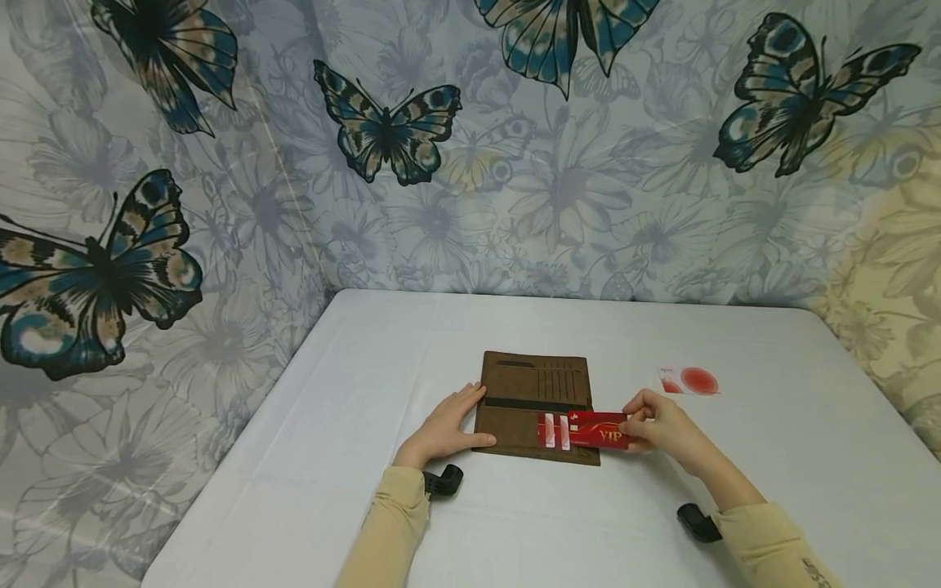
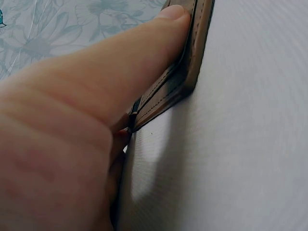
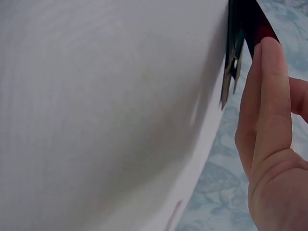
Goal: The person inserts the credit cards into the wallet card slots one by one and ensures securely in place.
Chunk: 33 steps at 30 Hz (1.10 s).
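White worktop [image 1: 400, 351] lay below; right grip [image 1: 665, 431] pinched the red card [image 1: 584, 430] — likely light, stiff, slick, best held by its edges — jutting left over the wallet [image 1: 512, 425], where left grip [image 1: 443, 426] rested unclenched.

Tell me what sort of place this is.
Likely indoors, perhaps a corner set up for recording: a white table before butterfly-patterned walls, and a black device at the person's left wrist.
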Each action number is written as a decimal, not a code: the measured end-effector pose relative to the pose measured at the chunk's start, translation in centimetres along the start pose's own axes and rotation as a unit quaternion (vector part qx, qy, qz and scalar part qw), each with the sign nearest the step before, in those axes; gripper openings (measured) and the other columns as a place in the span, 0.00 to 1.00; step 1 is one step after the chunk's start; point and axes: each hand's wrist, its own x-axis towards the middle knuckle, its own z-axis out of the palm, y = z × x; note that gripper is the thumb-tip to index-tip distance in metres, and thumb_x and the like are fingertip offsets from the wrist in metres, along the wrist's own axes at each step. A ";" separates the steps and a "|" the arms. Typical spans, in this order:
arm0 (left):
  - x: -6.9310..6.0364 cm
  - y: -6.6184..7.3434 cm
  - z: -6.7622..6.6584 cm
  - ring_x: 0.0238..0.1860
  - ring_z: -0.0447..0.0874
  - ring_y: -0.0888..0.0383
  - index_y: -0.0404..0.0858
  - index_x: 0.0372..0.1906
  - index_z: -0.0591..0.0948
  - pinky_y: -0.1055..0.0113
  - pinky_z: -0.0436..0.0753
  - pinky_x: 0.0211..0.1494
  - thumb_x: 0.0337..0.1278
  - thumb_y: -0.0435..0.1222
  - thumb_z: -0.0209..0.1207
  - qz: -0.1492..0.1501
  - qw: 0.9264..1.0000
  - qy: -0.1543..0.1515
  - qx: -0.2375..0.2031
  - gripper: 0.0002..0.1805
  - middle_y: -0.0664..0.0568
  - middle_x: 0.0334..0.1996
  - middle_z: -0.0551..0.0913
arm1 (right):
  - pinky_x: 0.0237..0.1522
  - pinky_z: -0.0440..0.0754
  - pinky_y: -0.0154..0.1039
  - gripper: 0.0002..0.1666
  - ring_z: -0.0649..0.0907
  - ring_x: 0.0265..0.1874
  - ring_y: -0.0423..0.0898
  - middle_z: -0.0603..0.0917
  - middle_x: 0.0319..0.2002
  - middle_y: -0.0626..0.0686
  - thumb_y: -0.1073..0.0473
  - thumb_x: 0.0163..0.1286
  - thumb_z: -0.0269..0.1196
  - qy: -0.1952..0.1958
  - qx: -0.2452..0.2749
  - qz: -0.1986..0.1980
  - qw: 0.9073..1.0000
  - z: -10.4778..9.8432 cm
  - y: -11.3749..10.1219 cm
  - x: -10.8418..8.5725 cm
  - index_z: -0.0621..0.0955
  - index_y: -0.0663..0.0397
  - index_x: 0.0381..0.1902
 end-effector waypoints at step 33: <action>0.1 -0.1 0.0 0.71 0.41 0.59 0.41 0.72 0.54 0.62 0.44 0.71 0.50 0.59 0.59 -0.006 1.000 -0.005 0.006 0.49 0.53 0.72 0.50 | 0.25 0.83 0.38 0.14 0.78 0.23 0.46 0.76 0.27 0.54 0.69 0.59 0.63 0.009 -0.093 0.018 0.995 1.1 -0.2 0.4 0.71 0.69 0.40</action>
